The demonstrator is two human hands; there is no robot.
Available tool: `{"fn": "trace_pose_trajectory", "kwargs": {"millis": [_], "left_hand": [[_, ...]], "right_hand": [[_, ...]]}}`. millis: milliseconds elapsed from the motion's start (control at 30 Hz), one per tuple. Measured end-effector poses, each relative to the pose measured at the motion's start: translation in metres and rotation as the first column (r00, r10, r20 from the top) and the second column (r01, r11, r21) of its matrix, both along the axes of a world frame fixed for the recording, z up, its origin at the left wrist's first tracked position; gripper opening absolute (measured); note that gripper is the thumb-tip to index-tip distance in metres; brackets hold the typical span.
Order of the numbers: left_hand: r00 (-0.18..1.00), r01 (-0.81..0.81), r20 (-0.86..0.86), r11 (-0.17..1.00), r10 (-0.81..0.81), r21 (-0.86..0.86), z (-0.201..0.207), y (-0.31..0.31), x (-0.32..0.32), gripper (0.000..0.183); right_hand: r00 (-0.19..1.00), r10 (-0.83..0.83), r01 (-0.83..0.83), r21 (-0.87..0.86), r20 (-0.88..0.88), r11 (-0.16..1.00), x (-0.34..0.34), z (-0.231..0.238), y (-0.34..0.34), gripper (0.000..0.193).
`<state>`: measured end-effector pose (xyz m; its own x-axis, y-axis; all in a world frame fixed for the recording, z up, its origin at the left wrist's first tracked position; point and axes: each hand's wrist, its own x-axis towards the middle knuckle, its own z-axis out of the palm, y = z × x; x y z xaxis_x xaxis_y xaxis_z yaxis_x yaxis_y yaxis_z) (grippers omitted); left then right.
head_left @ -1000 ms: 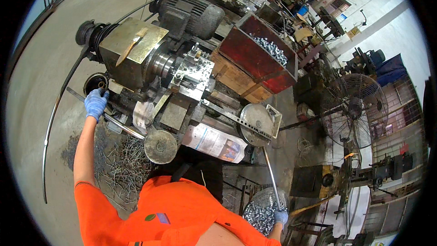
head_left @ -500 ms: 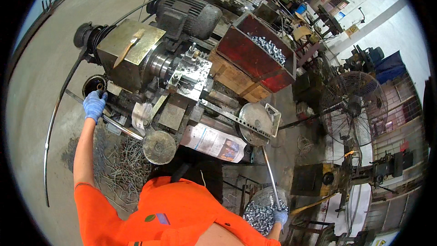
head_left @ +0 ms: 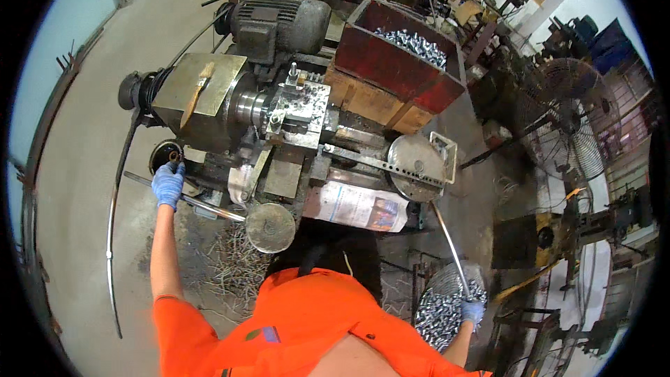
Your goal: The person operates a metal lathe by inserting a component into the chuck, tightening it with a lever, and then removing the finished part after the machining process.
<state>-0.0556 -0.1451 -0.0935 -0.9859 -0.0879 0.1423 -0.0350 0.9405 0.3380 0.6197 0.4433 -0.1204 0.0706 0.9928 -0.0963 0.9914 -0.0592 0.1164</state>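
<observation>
My left hand [head_left: 168, 184], in a blue glove, reaches to the rim of a dark round pot [head_left: 166, 148] left of the lathe [head_left: 296, 112]. Its fingers are curled at a small brownish ring shape in the pot; what they pinch is too small to make out. Beneath that hand passes a metal bar [head_left: 213, 208], ending near a round metal disc [head_left: 271, 227]. At lower right my gloved right hand [head_left: 472, 311] is closed around the end of a shiny lever rod [head_left: 450, 246], which slopes down from a handwheel [head_left: 417, 166]. That hand is over a basket [head_left: 447, 278] of small metal parts.
A red bin [head_left: 398, 63] of shiny parts rests on a wooden crate [head_left: 370, 101] behind the lathe. A brush [head_left: 195, 101] lies on the headstock cover. Metal scraps [head_left: 234, 258] cover the floor below. A fan [head_left: 569, 119] stands at right, a motor [head_left: 279, 24] at back.
The whole view has swung, so the scene sits farther right in the picture. Both hands keep their places, the left at the pot and the right on the lever rod.
</observation>
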Motion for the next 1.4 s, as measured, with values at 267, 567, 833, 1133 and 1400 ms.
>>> {"fn": "trace_pose_trajectory", "kwargs": {"millis": [267, 567, 833, 1133, 1400], "left_hand": [[0.999, 0.027, -0.026, 0.999, -0.028, -0.032, 0.0, 0.001, 0.0, 0.034], [1.0, 0.008, 0.006, 0.999, -0.008, -0.04, 0.003, 0.004, 0.002, 0.033], [1.0, 0.018, -0.019, 1.0, -0.018, 0.001, 0.001, 0.002, 0.001, 0.034], [0.999, 0.017, -0.044, 1.0, -0.016, 0.024, 0.002, 0.003, 0.003, 0.034], [0.998, 0.027, -0.05, 0.999, -0.028, -0.031, 0.001, 0.002, 0.001, 0.033]], "right_hand": [[0.998, -0.017, 0.016, 0.028, 0.055, 0.999, -0.009, 0.007, -0.009, 0.05], [0.999, -0.025, 0.026, 0.049, -0.027, 0.998, -0.01, 0.005, -0.012, 0.042], [0.999, -0.042, 0.042, -0.003, -0.022, 0.999, -0.007, 0.001, -0.011, 0.048], [0.997, -0.072, 0.072, -0.014, 0.018, 0.997, -0.01, -0.001, -0.015, 0.049], [0.998, -0.044, 0.043, 0.033, 0.044, 0.999, -0.021, 0.007, -0.025, 0.048]]}}
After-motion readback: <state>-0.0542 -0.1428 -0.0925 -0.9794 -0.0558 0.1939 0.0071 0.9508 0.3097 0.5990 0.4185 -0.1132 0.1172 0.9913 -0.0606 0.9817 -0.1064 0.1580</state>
